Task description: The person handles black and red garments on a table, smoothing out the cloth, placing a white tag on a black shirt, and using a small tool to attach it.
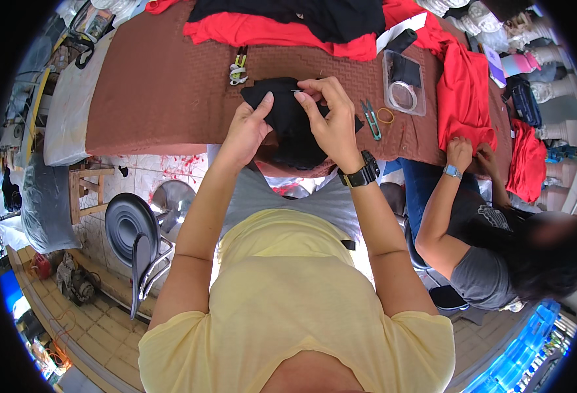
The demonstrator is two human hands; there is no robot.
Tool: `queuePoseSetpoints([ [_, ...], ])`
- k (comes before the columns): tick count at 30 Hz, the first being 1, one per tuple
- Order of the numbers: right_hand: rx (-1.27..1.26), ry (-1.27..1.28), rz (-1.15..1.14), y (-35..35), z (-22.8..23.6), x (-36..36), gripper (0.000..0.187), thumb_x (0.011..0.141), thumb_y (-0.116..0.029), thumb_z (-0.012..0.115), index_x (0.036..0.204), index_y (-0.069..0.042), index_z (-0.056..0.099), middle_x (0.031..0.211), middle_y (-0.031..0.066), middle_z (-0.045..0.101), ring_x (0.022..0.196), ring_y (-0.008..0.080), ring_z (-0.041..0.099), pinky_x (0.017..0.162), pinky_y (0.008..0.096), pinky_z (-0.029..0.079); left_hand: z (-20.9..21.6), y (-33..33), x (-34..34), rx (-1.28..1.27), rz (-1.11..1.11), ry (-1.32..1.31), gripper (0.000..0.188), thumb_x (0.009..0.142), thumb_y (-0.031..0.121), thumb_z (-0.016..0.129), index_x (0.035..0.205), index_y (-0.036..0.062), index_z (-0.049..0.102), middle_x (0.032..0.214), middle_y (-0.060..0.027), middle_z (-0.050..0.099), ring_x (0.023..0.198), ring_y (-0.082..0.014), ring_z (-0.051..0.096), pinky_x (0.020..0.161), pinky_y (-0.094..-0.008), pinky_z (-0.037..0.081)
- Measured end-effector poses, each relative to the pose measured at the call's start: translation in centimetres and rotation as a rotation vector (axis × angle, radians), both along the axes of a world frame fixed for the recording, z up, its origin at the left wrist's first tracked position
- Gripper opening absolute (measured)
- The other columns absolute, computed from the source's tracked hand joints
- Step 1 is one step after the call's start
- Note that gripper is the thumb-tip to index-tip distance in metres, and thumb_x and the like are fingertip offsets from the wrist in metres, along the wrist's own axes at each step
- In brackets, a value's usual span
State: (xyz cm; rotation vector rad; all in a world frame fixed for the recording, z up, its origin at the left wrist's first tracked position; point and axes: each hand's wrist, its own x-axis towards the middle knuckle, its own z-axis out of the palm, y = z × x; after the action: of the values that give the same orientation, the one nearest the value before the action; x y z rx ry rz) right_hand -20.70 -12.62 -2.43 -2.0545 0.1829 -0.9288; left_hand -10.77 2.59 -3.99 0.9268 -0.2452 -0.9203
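A black cloth (287,121) is spread at the near edge of the brown-covered table and hangs over it. My left hand (248,131) pinches the cloth's left side, thumb on top and fingers underneath. At its top edge my right hand (333,121) has thumb and index finger brought together around a thin, pale sliver that looks like a sewing needle (295,90). Any thread is too fine to see. Teal thread snips (371,120) lie right of my right hand, beside a yellow rubber band (385,116).
Scissors with pale handles (238,71) lie beyond my left hand. A clear plastic box (404,83) holds black material and a white ring. Red cloth (462,85) covers the table's right side, where a co-worker's hand (459,152) handles it. A round black stool (131,226) stands left.
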Motion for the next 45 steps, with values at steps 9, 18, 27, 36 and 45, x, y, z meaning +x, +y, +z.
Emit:
queuePoseSetpoints([
  [9,0.138,0.071,-0.088,2.3,-0.1,-0.5,0.025,0.087,-0.008,0.077,0.103,0.004,0.063,0.086,0.0137,0.064,0.074,0.0221,0.063,0.068,0.035,0.051,-2.4,1.3,0.0,-0.099,0.038,0.054,0.035,0.096,-0.002,0.053,0.13,-0.0024,0.056,0.129,-0.0128,0.064,0.122,-0.0239,0.061,0.106,-0.0405,0.048],
  [18,-0.06,-0.013,-0.218,3.3,-0.6,-0.9,0.018,0.082,-0.006,0.077,0.098,-0.003,0.068,0.09,0.0103,0.058,0.087,0.0308,0.056,0.076,0.0427,0.046,-0.5,0.4,-1.1,-0.259,-0.034,0.193,0.036,0.104,0.025,0.05,0.13,0.0028,0.058,0.129,-0.0087,0.064,0.122,-0.0187,0.059,0.108,-0.0388,0.042],
  [27,-0.297,0.007,-0.249,4.2,-1.0,-0.9,0.017,0.08,-0.007,0.077,0.095,-0.008,0.071,0.094,0.0072,0.058,0.088,0.029,0.052,0.076,0.0416,0.04,0.1,-1.0,-2.2,-0.233,0.012,0.238,0.039,0.105,0.035,0.053,0.129,0.0054,0.061,0.123,-0.0051,0.067,0.115,-0.0155,0.061,0.103,-0.0359,0.045],
  [36,-0.019,-0.077,-0.106,4.6,0.6,-1.8,0.018,0.083,-0.004,0.074,0.098,-0.003,0.066,0.094,0.0112,0.06,0.083,0.0297,0.053,0.073,0.0401,0.043,0.0,-1.0,-2.7,-0.036,0.195,0.215,0.027,0.097,0.015,0.07,0.12,0.003,0.066,0.115,-0.0071,0.07,0.106,-0.016,0.067,0.093,-0.0324,0.054],
  [45,-0.159,0.109,-0.052,1.1,0.7,-0.7,0.013,0.089,-0.002,0.069,0.097,0.002,0.06,0.092,0.0189,0.057,0.08,0.0372,0.058,0.069,0.0452,0.047,-1.0,-1.6,-3.5,-0.007,0.252,0.102,0.026,0.097,0.015,0.07,0.12,0.0025,0.066,0.115,-0.0055,0.07,0.105,-0.0146,0.068,0.09,-0.03,0.054],
])
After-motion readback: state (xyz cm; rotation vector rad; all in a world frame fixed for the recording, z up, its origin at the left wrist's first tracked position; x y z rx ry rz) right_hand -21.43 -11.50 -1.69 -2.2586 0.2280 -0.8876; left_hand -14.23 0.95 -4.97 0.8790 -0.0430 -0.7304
